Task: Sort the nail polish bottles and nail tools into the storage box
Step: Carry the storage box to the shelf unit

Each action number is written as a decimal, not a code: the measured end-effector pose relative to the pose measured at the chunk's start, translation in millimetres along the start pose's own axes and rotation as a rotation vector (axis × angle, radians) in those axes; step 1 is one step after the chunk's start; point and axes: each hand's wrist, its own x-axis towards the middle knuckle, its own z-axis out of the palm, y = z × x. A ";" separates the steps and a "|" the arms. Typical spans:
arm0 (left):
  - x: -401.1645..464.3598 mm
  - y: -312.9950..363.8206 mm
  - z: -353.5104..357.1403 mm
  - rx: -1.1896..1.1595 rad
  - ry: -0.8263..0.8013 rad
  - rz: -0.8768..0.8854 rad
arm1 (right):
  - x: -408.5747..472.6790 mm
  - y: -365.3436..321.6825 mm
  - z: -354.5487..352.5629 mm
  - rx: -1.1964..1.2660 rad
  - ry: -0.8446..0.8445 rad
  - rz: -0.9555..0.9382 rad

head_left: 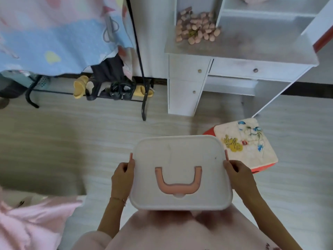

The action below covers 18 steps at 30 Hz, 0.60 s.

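**Carrying the closed box: keep it level, set it down before opening**

The left hand (123,175) has its grip on the left edge of the white storage box (180,172), fingers curled round the side just below the pink left latch (131,156). Between the two grips lies the lid, closed, with the pink U-shaped handle (178,182) folded flat on top. The right hand (237,175) holds the opposite edge the same way, thumb near the pink right latch (226,155). The box hangs in the air in front of the person's body, above the floor, and rests on nothing.

No nail polish bottles or nail tools are visible, so the sorting looks not yet begun. The step seems to be bringing the box to a work surface. Beyond the right grip stand a flower-patterned stool (248,147) and, farther off, the white table (252,49); either could serve. Best to keep both grips even, so the lid stays level, and to leave the latches fastened until the box rests on something firm.
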 end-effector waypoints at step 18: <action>209.6 188.7 109.5 0.052 -0.117 -0.012 | 236.1 -125.8 -32.8 0.011 0.062 0.128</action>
